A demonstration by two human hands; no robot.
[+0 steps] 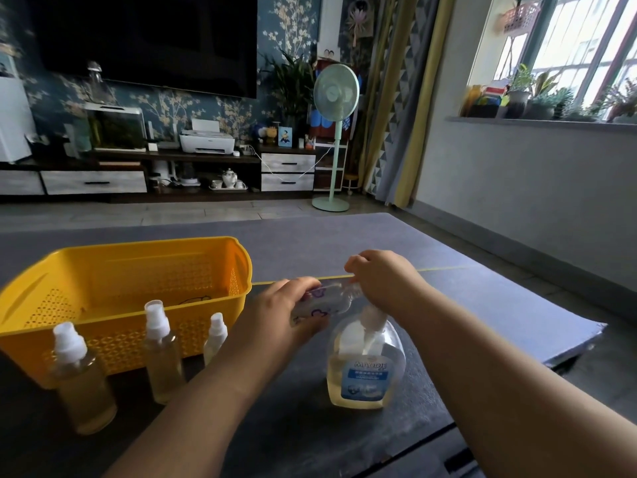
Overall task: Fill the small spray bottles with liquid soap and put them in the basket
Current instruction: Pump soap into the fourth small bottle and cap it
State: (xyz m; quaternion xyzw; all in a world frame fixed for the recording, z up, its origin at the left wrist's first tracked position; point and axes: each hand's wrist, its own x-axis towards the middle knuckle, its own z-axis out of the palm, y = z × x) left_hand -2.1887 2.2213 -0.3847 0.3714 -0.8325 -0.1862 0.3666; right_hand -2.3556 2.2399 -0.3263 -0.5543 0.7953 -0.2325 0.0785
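Left of the soap bottle: yellow basket, three capped spray bottles in front. Above it, left hand wraps a small bottle lying near-horizontal, neck rightward; right hand pinches its cap end.

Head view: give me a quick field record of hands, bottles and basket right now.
left hand: holding a small patterned bottle, tilted on its side
right hand: at that bottle's neck end
soap bottle: upright on the table, partly full of yellowish liquid, directly below the held bottle
spray bottles: three, capped, upright in front of the basket, holding yellowish liquid
yellow basket: on the table, left; no bottles visible inside
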